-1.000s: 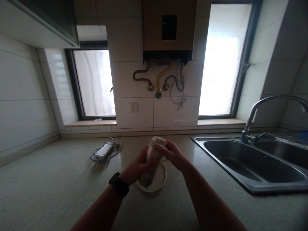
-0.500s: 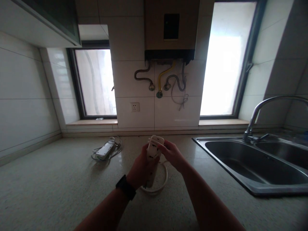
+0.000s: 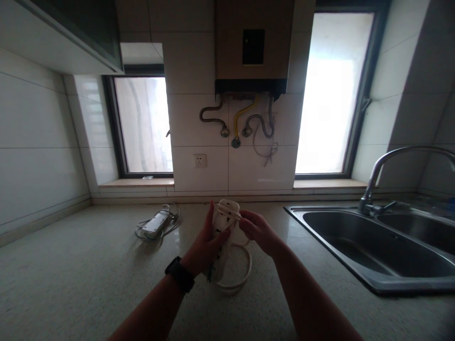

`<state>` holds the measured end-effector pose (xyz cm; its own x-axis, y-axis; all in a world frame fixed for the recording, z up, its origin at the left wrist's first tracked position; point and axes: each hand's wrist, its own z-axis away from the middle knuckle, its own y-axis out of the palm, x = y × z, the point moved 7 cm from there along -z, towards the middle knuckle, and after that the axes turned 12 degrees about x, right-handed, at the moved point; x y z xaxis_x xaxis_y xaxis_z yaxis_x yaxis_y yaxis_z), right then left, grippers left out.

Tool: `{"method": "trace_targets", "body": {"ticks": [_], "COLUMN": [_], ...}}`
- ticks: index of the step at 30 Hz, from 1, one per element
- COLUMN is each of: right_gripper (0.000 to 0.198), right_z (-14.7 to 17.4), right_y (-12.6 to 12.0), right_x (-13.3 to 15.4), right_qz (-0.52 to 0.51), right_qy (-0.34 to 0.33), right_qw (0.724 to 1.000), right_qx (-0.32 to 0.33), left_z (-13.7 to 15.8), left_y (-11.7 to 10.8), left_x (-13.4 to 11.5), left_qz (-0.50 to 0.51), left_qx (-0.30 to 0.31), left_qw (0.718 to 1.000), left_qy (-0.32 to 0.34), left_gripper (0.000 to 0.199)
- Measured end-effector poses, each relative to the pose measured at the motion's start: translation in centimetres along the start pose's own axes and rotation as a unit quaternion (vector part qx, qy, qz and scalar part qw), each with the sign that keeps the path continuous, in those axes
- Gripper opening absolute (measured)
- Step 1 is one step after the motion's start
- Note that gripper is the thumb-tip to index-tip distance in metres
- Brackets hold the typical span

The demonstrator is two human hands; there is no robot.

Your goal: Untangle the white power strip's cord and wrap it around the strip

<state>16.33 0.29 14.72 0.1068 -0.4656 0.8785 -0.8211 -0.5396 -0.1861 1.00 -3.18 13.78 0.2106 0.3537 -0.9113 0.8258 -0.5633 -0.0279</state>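
Note:
A white power strip (image 3: 221, 221) with dark socket holes is tilted up above the counter, its top end pointing away from me. My left hand (image 3: 205, 244), with a black watch on the wrist, grips it from the left, thumb across its face. At its upper right, my right hand (image 3: 256, 230) pinches the white cord (image 3: 229, 211), which crosses the strip near the top. More of that cord hangs in a loop to the right of and below the strip. The right fingertips are partly hidden.
Left on the counter (image 3: 88, 270) lies a second white power strip (image 3: 156, 223) with its cord coiled around it. A steel sink (image 3: 341, 241) with a tall faucet (image 3: 373, 180) is at the right. Behind, a wall socket (image 3: 200, 160) sits below a water heater (image 3: 254, 52) with pipes.
My right hand has drawn the cord across the strip's face toward the right. The left thumb has shifted, the left fingers have straightened behind the strip, and the view has tipped slightly upward.

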Motion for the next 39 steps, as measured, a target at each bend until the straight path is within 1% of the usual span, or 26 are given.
{"method": "trace_targets", "body": {"ticks": [3,10,14,16,19,21,23,25,28,34,36,39], "right_gripper": [0.049,0.049,0.051,0.05,0.052,0.057,0.063,0.067,0.076,0.103,0.103,0.096], "right_z": [-0.1,-0.2,-0.4,-0.4,-0.2,0.1,0.3,0.6,0.9,1.2,1.2,1.2], "right_y": [0.1,0.0,0.3,0.6,1.0,0.9,1.0,1.3,1.8,2.3,2.4,2.5], "right_x": [0.1,0.0,-0.4,-0.6,-0.6,-0.3,0.0,0.2,0.4,1.0,0.9,0.8], "right_qz": [0.019,0.011,-0.015,-0.027,-0.047,-0.066,-0.09,-0.12,-0.161,-0.194,-0.188,-0.185], "right_qy": [-0.003,-0.013,-0.012,-0.007,-0.012,-0.03,-0.044,-0.042,-0.025,-0.024,-0.025,-0.031], "right_qw": [1.0,0.999,0.999,0.999,0.999,0.997,0.994,0.988,0.979,0.968,0.969,0.968], "right_qx": [-0.025,-0.045,-0.037,-0.017,0.013,0.03,0.053,0.084,0.123,0.155,0.159,0.166], "left_z": [0.1,0.2,0.1,0.2,0.3,0.6,0.9,1.1,1.3,1.5,1.5,1.6], "left_y": [-0.1,0.0,0.0,0.1,0.7,1.4,1.8,2.0,2.4,2.8,3.2,3.8], "left_x": [-0.7,-0.1,-0.4,-0.4,0.2,0.8,1.2,1.5,1.7,2.4,2.9,3.2], "left_qz": [-0.05,-0.018,-0.025,-0.024,0.018,0.059,0.09,0.111,0.148,0.22,0.247,0.294], "left_qx": [-0.019,-0.019,-0.018,-0.011,0.033,0.07,0.092,0.106,0.142,0.193,0.217,0.26], "left_qw": [0.998,1.0,0.999,1.0,0.999,0.995,0.989,0.985,0.974,0.953,0.941,0.917], "left_qy": [0.018,-0.009,0.01,0.013,-0.021,-0.049,-0.069,-0.08,-0.095,-0.08,-0.076,-0.069], "left_gripper": [0.089,0.081,0.076,0.075,0.081,0.082,0.081,0.08,0.081,0.077,0.078,0.078]}}
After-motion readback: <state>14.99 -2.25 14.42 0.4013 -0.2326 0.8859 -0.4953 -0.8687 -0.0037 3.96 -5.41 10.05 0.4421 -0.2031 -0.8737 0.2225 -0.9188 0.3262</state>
